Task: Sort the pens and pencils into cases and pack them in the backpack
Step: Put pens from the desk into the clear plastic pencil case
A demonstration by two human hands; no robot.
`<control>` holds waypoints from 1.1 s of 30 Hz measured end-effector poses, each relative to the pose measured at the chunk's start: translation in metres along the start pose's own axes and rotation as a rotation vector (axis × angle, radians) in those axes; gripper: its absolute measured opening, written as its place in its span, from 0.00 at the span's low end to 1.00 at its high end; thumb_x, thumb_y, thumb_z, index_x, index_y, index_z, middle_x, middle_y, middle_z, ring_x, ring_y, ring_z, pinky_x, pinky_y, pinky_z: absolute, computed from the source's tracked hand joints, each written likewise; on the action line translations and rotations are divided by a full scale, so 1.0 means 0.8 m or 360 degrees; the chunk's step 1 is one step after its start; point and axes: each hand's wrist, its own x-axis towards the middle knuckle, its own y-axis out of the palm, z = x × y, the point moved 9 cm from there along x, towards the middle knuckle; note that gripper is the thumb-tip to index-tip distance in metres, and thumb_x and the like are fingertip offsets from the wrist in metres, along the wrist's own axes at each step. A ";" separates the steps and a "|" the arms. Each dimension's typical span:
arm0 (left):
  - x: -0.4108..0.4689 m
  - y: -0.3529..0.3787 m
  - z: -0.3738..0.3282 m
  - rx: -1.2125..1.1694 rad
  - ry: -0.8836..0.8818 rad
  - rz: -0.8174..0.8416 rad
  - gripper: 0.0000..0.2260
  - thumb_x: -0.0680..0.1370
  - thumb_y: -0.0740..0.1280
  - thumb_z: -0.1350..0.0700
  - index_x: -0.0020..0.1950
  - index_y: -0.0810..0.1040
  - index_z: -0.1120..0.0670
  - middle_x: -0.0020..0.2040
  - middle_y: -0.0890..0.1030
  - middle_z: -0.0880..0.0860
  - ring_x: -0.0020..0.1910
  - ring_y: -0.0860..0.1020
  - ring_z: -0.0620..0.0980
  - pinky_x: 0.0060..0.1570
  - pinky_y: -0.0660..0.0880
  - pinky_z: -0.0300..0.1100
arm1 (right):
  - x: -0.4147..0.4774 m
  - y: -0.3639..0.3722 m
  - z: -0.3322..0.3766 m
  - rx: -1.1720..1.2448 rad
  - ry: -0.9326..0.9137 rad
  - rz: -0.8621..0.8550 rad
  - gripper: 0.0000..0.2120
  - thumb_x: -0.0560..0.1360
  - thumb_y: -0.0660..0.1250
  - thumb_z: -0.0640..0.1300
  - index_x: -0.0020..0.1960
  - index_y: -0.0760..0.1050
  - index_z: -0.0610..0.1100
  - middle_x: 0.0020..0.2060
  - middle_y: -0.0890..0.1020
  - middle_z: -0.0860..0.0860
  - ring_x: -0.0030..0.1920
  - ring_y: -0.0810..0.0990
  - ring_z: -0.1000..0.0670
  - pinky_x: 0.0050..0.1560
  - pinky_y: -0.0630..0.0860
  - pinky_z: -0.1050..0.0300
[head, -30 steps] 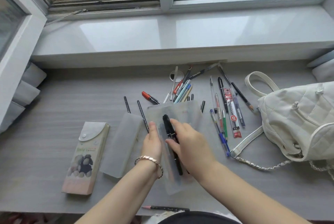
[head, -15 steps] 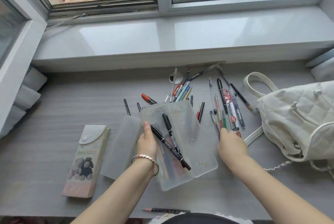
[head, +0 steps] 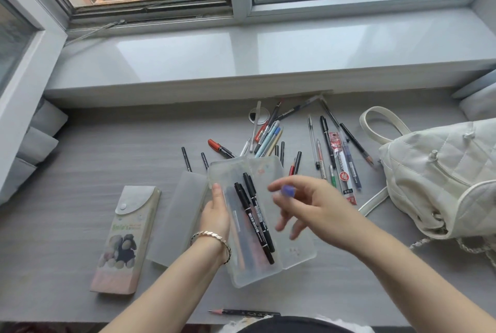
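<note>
A frosted clear pencil case lies open on the grey table with two black markers and other pens inside. My left hand grips its left wall, thumb on the rim. My right hand, blurred, hovers over the case's open lid and pinches a blue-ended pen seen end-on. A loose heap of pens and pencils lies behind the case. Several more pens lie in a row to its right. The white quilted backpack sits at the far right.
A second frosted case lies shut just left of the open one. A printed snap-flap case lies further left. One pencil lies at the table's front edge. A glossy window sill runs behind the table.
My right hand let go of a black marker in the case, reached right to the row of pens, and has come back over the case with a blue-ended pen. My left hand stayed on the case.
</note>
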 end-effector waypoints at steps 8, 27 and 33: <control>-0.009 0.017 -0.009 -0.0039 0.0042 0.0097 0.28 0.78 0.48 0.39 0.67 0.69 0.58 0.66 0.72 0.58 0.66 0.70 0.56 0.67 0.65 0.49 | 0.034 0.032 -0.049 -0.1223 0.0118 -0.0070 0.19 0.76 0.61 0.56 0.39 0.73 0.40 0.32 0.75 0.48 0.36 0.73 0.47 0.34 0.68 0.58; -0.014 0.033 -0.020 0.0023 0.0046 0.0150 0.28 0.79 0.48 0.41 0.71 0.65 0.57 0.71 0.67 0.57 0.70 0.65 0.56 0.70 0.61 0.49 | 0.036 -0.206 -0.171 -0.1314 0.0868 -0.1081 0.12 0.73 0.66 0.45 0.48 0.75 0.36 0.44 0.81 0.39 0.49 0.79 0.39 0.45 0.73 0.52; -0.006 0.027 -0.010 -0.0040 -0.0028 0.0164 0.31 0.77 0.48 0.37 0.70 0.66 0.57 0.70 0.69 0.57 0.69 0.67 0.57 0.70 0.62 0.51 | 0.027 -0.182 -0.111 -0.0810 0.0437 -0.1142 0.06 0.73 0.67 0.39 0.44 0.78 0.36 0.38 0.81 0.43 0.34 0.79 0.50 0.34 0.69 0.67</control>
